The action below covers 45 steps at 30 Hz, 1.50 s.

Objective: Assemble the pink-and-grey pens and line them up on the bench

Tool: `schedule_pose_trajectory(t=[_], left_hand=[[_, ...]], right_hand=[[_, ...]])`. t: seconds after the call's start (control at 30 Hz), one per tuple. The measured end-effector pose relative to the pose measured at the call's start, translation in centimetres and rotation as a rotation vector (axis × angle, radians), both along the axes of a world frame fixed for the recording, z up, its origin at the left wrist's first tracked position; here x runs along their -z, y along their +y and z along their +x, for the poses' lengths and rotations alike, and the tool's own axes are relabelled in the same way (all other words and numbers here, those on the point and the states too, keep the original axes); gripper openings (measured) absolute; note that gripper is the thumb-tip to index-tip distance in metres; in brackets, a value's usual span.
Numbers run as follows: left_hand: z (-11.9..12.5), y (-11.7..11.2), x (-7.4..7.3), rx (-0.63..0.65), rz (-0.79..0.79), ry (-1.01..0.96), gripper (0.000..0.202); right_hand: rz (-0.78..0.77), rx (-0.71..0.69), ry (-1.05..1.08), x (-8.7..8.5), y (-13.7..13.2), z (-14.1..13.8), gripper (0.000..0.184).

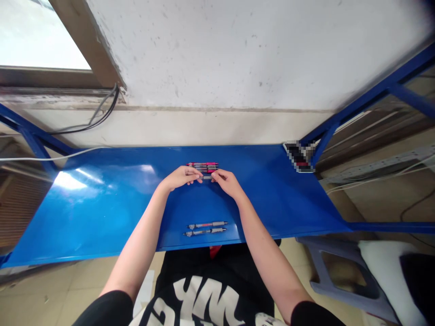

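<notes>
Between my two hands lies a grey pen (207, 178), held level with one end in each hand's fingers. My left hand (184, 177) pinches its left end, and my right hand (225, 180) pinches its right end. Just beyond, a row of several pens (203, 164), pink and grey, lies side by side; my fingers partly cover the nearer ones. Closer to me, near the front edge, a pen with a reddish barrel (208, 224) and a grey pen (205, 232) lie roughly parallel, apart from my hands.
The pens lie on a blue table (112, 213) against a white wall (217, 59). A blurred-out flat object (299, 157) sits at the back right corner. Blue frame bars rise at both sides, and a white cable (50, 158) crosses the back left. A grey stool (343, 271) stands at right.
</notes>
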<state>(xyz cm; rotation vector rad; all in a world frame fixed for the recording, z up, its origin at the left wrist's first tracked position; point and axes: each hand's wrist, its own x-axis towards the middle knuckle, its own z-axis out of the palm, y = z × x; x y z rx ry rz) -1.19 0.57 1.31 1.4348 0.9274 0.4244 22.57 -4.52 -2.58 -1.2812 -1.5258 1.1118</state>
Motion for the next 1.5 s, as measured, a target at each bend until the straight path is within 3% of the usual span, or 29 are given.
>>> schedule_pose_trajectory(t=[0.17, 0.3, 0.4, 0.67, 0.83, 1.0, 1.1, 1.27, 1.5], left_hand=[[0.1, -0.2, -0.1, -0.021, 0.005, -0.010, 0.033], [0.4, -0.4, -0.3, -0.034, -0.017, 0.034, 0.026], [0.3, -0.4, -0.3, -0.058, -0.034, -0.004, 0.023], [-0.1, 0.3, -0.1, -0.322, -0.288, -0.563, 0.037], [0.7, -0.2, -0.3, -0.196, -0.473, -0.704, 0.050], [1.4, -1.1, -1.0, -0.116, -0.599, -0.815, 0.042], [1.9, -1.2, -1.1, -0.145, -0.588, -0.806, 0.043], [3.1, -1.5, -0.8, -0.367, -0.475, -0.812, 0.058], [3.0, -1.3, -0.7, -0.431, -0.479, -0.852, 0.053]], right_hand=[[0.006, -0.036, -0.006, -0.2, -0.1, 0.0, 0.025], [0.056, -0.034, -0.096, -0.6, -0.2, -0.1, 0.044], [0.053, 0.010, -0.092, -0.5, -0.2, -0.2, 0.046], [-0.003, 0.140, 0.121, -0.2, 0.3, 0.0, 0.049], [-0.005, 0.113, 0.157, -0.1, 0.0, -0.5, 0.043], [-0.008, 0.089, 0.142, -0.1, -0.2, -0.6, 0.037], [-0.014, 0.111, 0.174, -0.2, -0.1, -0.8, 0.034], [-0.029, 0.116, 0.206, 0.3, 0.0, -1.2, 0.034], [-0.019, 0.115, 0.173, 0.7, 0.0, -1.2, 0.033]])
